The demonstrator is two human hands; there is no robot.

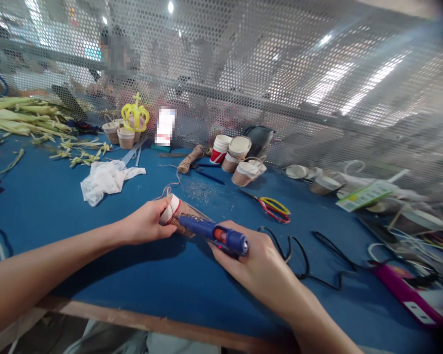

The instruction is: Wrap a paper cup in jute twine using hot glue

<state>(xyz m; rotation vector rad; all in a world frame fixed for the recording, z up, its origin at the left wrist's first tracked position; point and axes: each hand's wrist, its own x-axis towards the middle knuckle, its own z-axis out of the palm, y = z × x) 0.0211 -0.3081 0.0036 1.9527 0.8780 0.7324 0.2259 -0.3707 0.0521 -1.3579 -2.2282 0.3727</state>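
Observation:
My left hand (151, 220) is closed around a paper cup (171, 206) tipped on its side, its white and red rim showing and its wall wrapped in brown twine. My right hand (254, 258) grips a blue glue gun (203, 227), whose nozzle points at the wrapped side of the cup. Whether the nozzle touches the twine I cannot tell. A strand of twine runs from the cup back to a twine bundle (191, 158). Scissors (273, 207) with yellow and red handles lie right of the cup.
Several twine-wrapped cups (244, 172) stand at the back, near a phone (165, 127) and a yellow crown (136, 115). White cloth (105, 181) lies left. A black cord (306, 260) loops beside a purple power strip (402, 295). A perforated metal screen (214, 64) closes the back.

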